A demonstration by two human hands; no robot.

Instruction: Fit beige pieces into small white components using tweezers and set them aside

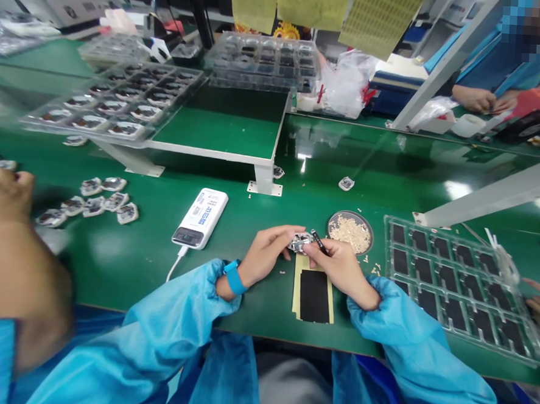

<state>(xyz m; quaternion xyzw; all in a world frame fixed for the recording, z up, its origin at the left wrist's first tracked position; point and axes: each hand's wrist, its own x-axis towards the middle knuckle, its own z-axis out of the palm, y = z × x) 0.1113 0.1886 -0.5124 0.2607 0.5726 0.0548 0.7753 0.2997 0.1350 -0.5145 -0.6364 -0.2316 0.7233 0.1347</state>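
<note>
Blue sleeves nearest; left hand point(262, 256) is pinching a small silver part point(300, 243) w/ fingers curled, right hand point(339, 268) closed on a dark tool point(319, 241), working it over the black pad point(314, 295). Looks mid-assembly imo; next bit needs steady tip placement.

An electronics assembly line: green workbench point(391, 167), component trays point(116, 98), blue smocks point(165, 336).

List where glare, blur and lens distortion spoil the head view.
Head view: overhead lights glare white off the glossy green table; a co-worker's forearm at the left edge is motion-blurred; wide-angle distortion bends the table edges and the clear tray; the left hand, right hand and small part are fairly sharp.
</note>
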